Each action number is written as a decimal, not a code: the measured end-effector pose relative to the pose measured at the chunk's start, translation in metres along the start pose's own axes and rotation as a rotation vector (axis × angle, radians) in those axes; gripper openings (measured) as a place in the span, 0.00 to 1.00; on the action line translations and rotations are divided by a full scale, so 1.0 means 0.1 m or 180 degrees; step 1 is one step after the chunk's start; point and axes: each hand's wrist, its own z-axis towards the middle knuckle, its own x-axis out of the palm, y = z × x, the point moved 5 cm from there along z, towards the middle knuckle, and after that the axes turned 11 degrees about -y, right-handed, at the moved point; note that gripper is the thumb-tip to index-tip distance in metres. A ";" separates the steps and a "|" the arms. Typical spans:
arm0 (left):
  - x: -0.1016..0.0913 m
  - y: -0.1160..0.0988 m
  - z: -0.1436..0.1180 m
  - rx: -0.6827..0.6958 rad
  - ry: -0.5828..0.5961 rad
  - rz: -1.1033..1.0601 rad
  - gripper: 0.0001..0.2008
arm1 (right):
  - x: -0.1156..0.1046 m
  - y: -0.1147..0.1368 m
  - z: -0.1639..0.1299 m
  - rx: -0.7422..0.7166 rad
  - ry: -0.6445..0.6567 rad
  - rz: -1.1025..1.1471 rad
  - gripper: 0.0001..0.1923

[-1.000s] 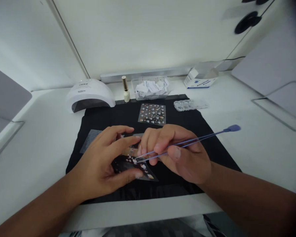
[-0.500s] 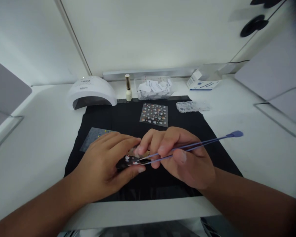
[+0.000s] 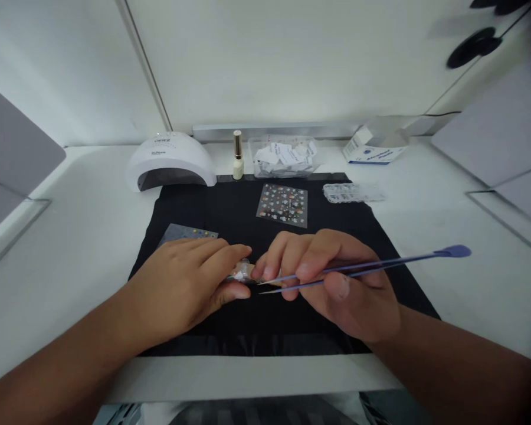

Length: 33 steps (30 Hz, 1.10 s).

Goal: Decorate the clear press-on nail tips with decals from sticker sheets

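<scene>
Matt black cloth mat [image 3: 230, 206], glossy white plastic lamp [image 3: 170, 162], smooth blue tweezers [image 3: 371, 267], glossy sticker sheet [image 3: 283, 205]

This looks like a nail-art workstation, a small manicure booth set up at a white desk [image 3: 62, 236] closed in by plain white partition walls. A white dome-shaped UV nail lamp [image 3: 170, 160] stands at the back beside a gold-capped bottle of gel polish [image 3: 238, 155]. A black work mat [image 3: 248, 206] covers the desk's middle, with sheets of nail stickers [image 3: 283, 205], a clear case of nail tips [image 3: 351, 192] and a clear tub of white wipes [image 3: 285, 156] on or beside it.
</scene>
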 end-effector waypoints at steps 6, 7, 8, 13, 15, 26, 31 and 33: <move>-0.01 -0.02 0.01 0.0113 -0.0026 0.0162 0.15 | -0.02 -0.01 0.01 -0.0012 -0.0012 -0.0044 0.08; -0.01 -0.02 0.01 0.0110 -0.0005 0.0129 0.14 | -0.02 0.00 0.01 -0.0031 -0.0024 -0.0064 0.08; -0.02 -0.03 0.01 0.0096 0.0004 0.0088 0.13 | -0.03 0.00 0.01 -0.0056 -0.0038 -0.0088 0.08; -0.03 -0.01 0.00 -0.0160 -0.0001 -0.0020 0.09 | -0.04 0.00 -0.01 -0.0182 -0.0008 -0.0321 0.08; -0.03 -0.01 0.00 -0.0207 0.0041 -0.0038 0.08 | -0.04 0.00 -0.02 -0.0265 0.0014 -0.0494 0.08; -0.03 -0.02 -0.03 0.0108 0.0153 -0.0004 0.11 | -0.02 0.08 -0.02 -0.0757 0.0488 -0.1247 0.11; -0.05 -0.01 -0.04 -0.0050 0.0120 -0.0085 0.11 | -0.03 0.08 -0.03 -0.0706 0.0493 -0.1069 0.09; -0.06 -0.01 -0.04 -0.0156 0.0096 -0.0174 0.08 | -0.04 0.05 -0.04 -0.0565 0.0504 -0.1031 0.09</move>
